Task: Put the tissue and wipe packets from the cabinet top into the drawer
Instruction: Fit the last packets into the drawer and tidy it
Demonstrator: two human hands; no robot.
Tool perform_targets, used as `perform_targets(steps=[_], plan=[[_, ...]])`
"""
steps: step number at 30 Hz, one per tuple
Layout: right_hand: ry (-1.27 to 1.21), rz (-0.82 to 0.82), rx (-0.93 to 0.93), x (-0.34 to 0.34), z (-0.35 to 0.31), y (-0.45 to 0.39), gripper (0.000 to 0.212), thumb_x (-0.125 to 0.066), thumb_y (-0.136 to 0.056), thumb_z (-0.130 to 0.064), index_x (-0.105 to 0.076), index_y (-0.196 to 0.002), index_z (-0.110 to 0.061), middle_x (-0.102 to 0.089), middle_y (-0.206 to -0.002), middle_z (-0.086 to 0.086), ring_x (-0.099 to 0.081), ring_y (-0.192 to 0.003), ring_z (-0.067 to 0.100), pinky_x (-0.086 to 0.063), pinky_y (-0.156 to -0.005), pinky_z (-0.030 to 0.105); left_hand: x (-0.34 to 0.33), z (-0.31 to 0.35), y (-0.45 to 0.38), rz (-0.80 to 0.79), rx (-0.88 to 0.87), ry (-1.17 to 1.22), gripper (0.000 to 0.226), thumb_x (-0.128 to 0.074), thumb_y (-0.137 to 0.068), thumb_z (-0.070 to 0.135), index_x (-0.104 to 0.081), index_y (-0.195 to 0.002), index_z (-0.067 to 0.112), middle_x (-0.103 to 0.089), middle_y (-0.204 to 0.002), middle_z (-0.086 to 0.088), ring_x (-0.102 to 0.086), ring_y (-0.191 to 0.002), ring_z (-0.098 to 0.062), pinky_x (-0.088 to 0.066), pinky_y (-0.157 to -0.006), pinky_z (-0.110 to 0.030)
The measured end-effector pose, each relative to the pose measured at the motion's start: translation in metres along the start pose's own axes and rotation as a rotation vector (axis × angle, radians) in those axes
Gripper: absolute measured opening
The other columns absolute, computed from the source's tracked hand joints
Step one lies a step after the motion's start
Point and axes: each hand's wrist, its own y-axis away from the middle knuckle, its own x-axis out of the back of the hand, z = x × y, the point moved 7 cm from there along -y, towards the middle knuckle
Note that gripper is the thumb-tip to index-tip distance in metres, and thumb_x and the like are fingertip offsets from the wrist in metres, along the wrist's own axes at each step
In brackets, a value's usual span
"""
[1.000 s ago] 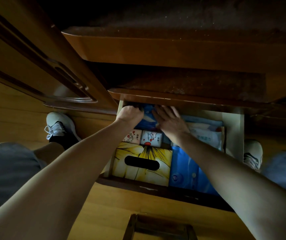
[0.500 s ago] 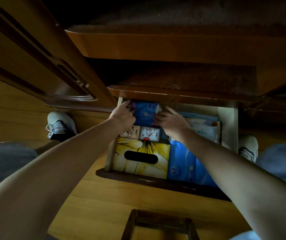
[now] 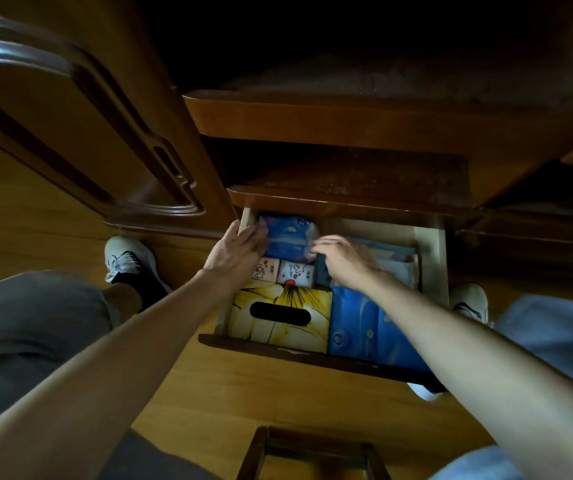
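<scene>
Packets (image 3: 288, 237) behind box (image 3: 279, 315) in drawer (image 3: 434, 258)

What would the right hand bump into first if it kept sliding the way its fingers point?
Most likely the blue packet at the back left of the drawer. The right hand's fingertips point left, nearly touching its crinkly end, though the exact gap is hard to judge.

Open drawer (image 3: 432, 258): yellow tissue box (image 3: 278, 315), blue packets (image 3: 357, 327), small packets (image 3: 295, 273).
</scene>
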Motion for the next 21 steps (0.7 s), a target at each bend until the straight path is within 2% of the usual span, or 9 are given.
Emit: perform_targets(steps=[2,4,6,9,10,12,14,17,21], plan=[[-0.015,0.032,-0.063,0.01,0.008,0.021,0.052,-0.044,-0.098,0.007,-0.063,-0.137,-0.021,-0.054,-0.149,-0.001,-0.046,-0.139,0.017,-0.038,-0.113,0.04,0.003,0.009,0.023,0.09,0.01,0.139,0.07,-0.048,-0.098,0.017,-0.019,-0.162,0.018,-0.006,-0.171,-0.011,-0.005,-0.157,-0.027,0.001,-0.126,-0.051],[0.07,0.012,-0.127,0.016,0.024,0.048,0.046,-0.047,-0.101,-0.006,-0.058,-0.142,-0.025,-0.053,-0.15,-0.003,-0.047,-0.138,0.017,-0.042,-0.11,0.039,0.007,0.026,0.045,0.173,-0.028,0.298,0.062,-0.05,-0.099,0.021,-0.031,-0.158,0.022,-0.021,-0.168,-0.007,-0.015,-0.155,-0.024,0.0,-0.125,-0.046],[0.102,-0.011,-0.245,0.019,0.047,0.073,0.048,-0.051,-0.102,-0.019,-0.047,-0.149,-0.027,-0.049,-0.153,0.001,-0.049,-0.137,0.023,-0.046,-0.106,0.042,0.01,0.05,0.064,0.194,-0.109,0.438,0.054,-0.048,-0.102,0.042,-0.04,-0.153,0.026,-0.032,-0.164,-0.003,-0.026,-0.152,-0.022,-0.012,-0.127,-0.045],[0.059,-0.032,-0.416,0.021,0.077,0.087,0.052,-0.05,-0.103,-0.033,-0.037,-0.153,-0.03,-0.051,-0.151,0.006,-0.053,-0.131,0.029,-0.049,-0.098,0.041,0.008,0.084,0.082,0.151,-0.203,0.457,0.069,-0.038,-0.096,0.07,-0.042,-0.152,0.029,-0.038,-0.159,0.001,-0.033,-0.147,-0.02,-0.021,-0.123,-0.042],[0.042,-0.039,-0.445,0.021,0.083,0.082,0.052,-0.048,-0.103,-0.035,-0.036,-0.153,-0.03,-0.051,-0.151,0.006,-0.052,-0.132,0.029,-0.048,-0.098,0.041,0.006,0.09,0.086,0.162,-0.214,0.446,0.074,-0.037,-0.093,0.075,-0.043,-0.152,0.03,-0.04,-0.157,0.003,-0.036,-0.144,-0.019,-0.024,-0.122,-0.041],[-0.011,-0.083,-0.451,0.016,0.088,0.065,0.056,-0.048,-0.104,-0.038,-0.032,-0.157,-0.029,-0.04,-0.16,0.006,-0.04,-0.143,0.028,-0.04,-0.111,0.045,0.002,0.096,0.09,0.16,-0.225,0.466,0.08,-0.04,-0.087,0.081,-0.046,-0.149,0.03,-0.044,-0.153,0.006,-0.039,-0.14,-0.017,-0.03,-0.119,-0.039],[-0.065,-0.154,-0.458,0.004,0.09,0.05,0.06,-0.047,-0.104,-0.045,-0.029,-0.159,-0.03,-0.03,-0.166,0.004,-0.03,-0.15,0.028,-0.03,-0.119,0.048,-0.002,0.096,0.089,0.129,-0.221,0.493,0.082,-0.046,-0.082,0.082,-0.05,-0.146,0.031,-0.047,-0.147,0.009,-0.041,-0.136,-0.015,-0.033,-0.114,-0.036],[-0.043,-0.236,-0.467,-0.018,0.094,0.041,0.066,-0.041,-0.101,-0.058,-0.03,-0.159,-0.029,-0.03,-0.165,0.008,-0.031,-0.149,0.031,-0.027,-0.119,0.046,-0.006,0.093,0.084,0.094,-0.19,0.534,0.076,-0.056,-0.079,0.079,-0.059,-0.137,0.03,-0.055,-0.136,0.01,-0.047,-0.129,-0.014,-0.04,-0.105,-0.034],[0.104,-0.226,-0.42,-0.03,0.098,0.046,0.068,-0.03,-0.1,-0.064,-0.025,-0.159,-0.032,-0.031,-0.165,0.008,-0.032,-0.148,0.032,-0.024,-0.116,0.049,-0.004,0.098,0.081,0.097,-0.228,0.582,0.055,-0.063,-0.081,0.072,-0.067,-0.12,0.034,-0.06,-0.131,0.015,-0.056,-0.123,-0.011,-0.048,-0.094,-0.032]])
